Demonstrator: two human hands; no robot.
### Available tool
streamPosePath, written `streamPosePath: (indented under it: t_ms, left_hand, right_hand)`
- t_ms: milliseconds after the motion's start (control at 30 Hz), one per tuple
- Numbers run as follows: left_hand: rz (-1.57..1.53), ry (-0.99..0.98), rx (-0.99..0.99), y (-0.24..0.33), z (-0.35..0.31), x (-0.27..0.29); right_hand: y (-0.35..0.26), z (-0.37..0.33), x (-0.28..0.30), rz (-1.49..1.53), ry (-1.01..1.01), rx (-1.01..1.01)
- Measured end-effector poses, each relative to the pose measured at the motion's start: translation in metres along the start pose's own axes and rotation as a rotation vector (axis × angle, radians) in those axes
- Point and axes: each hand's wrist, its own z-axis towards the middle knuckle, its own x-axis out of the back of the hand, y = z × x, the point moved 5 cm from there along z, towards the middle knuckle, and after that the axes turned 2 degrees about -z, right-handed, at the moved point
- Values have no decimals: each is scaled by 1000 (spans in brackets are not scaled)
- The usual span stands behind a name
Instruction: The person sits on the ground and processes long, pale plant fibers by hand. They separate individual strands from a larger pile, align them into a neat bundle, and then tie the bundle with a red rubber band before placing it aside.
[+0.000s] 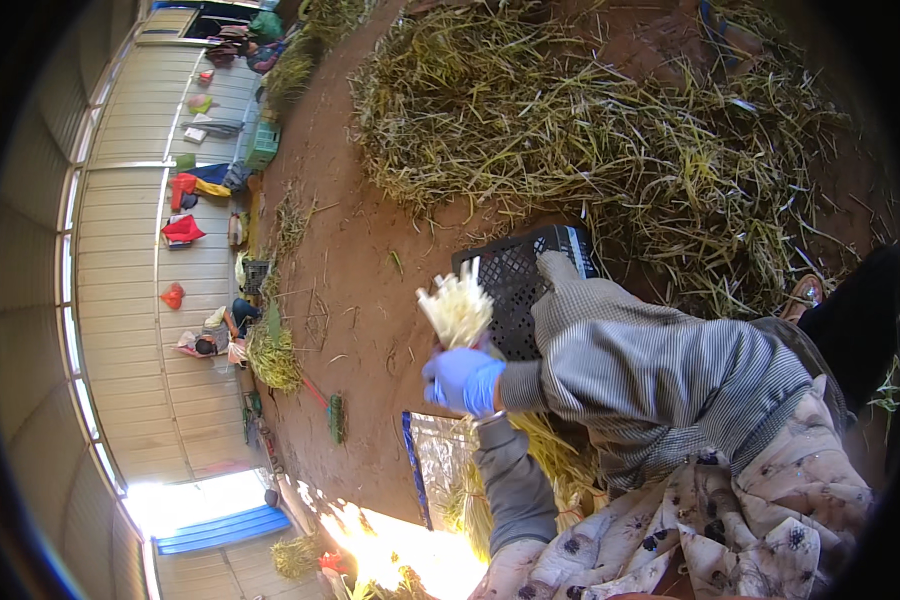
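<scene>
My right hand (pixel 462 382), in a blue glove, is closed round a bundle of pale stalks (pixel 458 310). The cut white ends fan out above the fist and are slightly blurred. My left arm in a grey sleeve (pixel 515 490) rises from below to the same spot. My left hand lies mostly behind the right one, with its fingers hidden. Just beyond the bundle stands an upturned-looking black plastic crate (pixel 515 290). Under my forearms lie more yellow-green stalks (pixel 545 450), next to a shiny silver sheet with a blue edge (pixel 440 460).
A wide heap of loose straw-like leaves (pixel 590 150) covers the earth floor at the top. Along the metal wall (pixel 130 330) at left are a seated person (pixel 210 340), a green crate (pixel 263 145) and hung bags. A green-headed broom (pixel 336 415) lies on the ground.
</scene>
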Motion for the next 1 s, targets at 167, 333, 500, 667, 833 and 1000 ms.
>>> streamPosePath:
  t_ms: [167,333,500,667,833,1000]
  left_hand:
    - [-99,-95,16,70,-22,16]
    - [-184,-224,-2,131,-27,13]
    - [-224,-417,-93,179,-16,-20]
    - [-107,-611,-355,195,2,-116]
    - [375,-501,-1078,231,0,-231]
    - [45,-780,-294,249,12,-256]
  right_hand:
    - [-40,-89,-107,-1214,-535,141]
    - [-91,-167,-187,-1141,-588,618]
    - [-160,-195,-185,-1312,-464,877]
    - [-264,-201,-110,-1573,-26,1049]
    - [-377,-229,-13,-1578,405,644]
    - [-440,-292,45,-891,476,790]
